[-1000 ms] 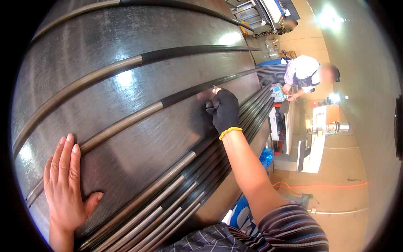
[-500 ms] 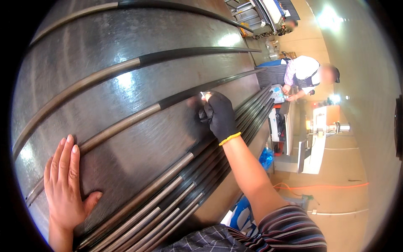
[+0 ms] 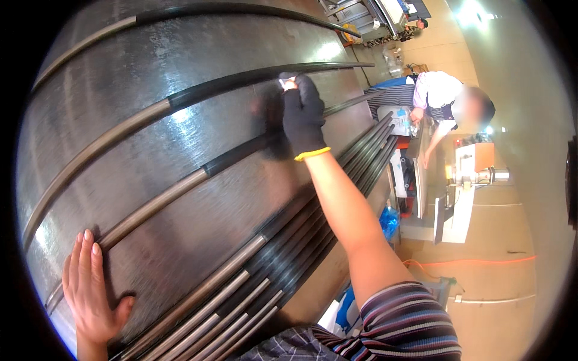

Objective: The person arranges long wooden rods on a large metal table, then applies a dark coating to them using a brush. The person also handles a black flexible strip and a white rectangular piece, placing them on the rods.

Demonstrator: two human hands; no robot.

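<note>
My bare left hand [image 3: 90, 295] lies open with its fingers stretched over the near end of a long rod [image 3: 153, 207], which is bare grey metal at the left and black farther on. My right hand [image 3: 303, 117] wears a black glove with a yellow cuff and bare fingertips. It is closed in a pinch on a small white piece [image 3: 284, 82], whose kind I cannot make out. That pinch is at a second rod [image 3: 135, 123], also half metal and half black. The gloved hand and wrist cover part of the first rod.
A third rod [image 3: 90, 43] lies at the far side of the dark metal table [image 3: 198, 246]. Several similar rods [image 3: 208, 274] lie side by side along its near edge. Beyond the table's end a co-worker [image 3: 442, 96] leans over a clear bag [image 3: 394, 120]. An orange cord [image 3: 481, 262] runs across the floor.
My right hand has moved away from me, from the nearer single rod to the one beyond it, still pinching the white piece. My left hand stays on its rod, slightly lower in view.
</note>
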